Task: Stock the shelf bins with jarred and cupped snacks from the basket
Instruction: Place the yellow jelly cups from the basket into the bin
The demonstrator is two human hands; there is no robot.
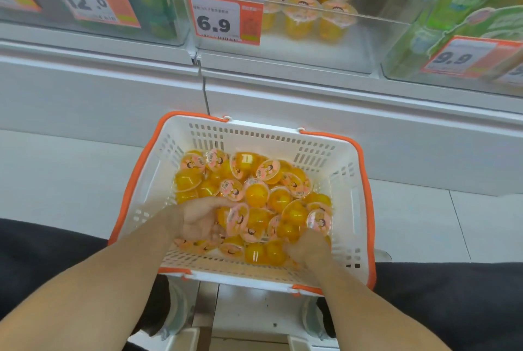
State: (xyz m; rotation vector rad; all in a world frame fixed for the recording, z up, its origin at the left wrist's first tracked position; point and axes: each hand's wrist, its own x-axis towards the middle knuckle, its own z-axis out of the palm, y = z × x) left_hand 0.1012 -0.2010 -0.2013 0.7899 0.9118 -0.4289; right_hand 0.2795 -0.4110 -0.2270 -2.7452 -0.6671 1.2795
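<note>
A white basket (351,197) with orange handles sits on the floor in front of me, holding several orange fruit cups (256,193) with pink lids. My left hand (199,220) is inside it, palm turned right, fingers curled against a cluster of cups (240,219). My right hand (307,247) reaches into the near right of the pile, its fingers curled down among the cups and partly hidden. Above, a clear shelf bin (325,39) tagged 6.9 holds several of the same cups (301,13) toward its back.
A bin of green packages (147,8) priced 12.0 stands to the left, and one with tall green packs (464,5) priced 9.9 to the right. A white shelf ledge (283,87) runs between bins and basket. My dark trouser legs flank the basket.
</note>
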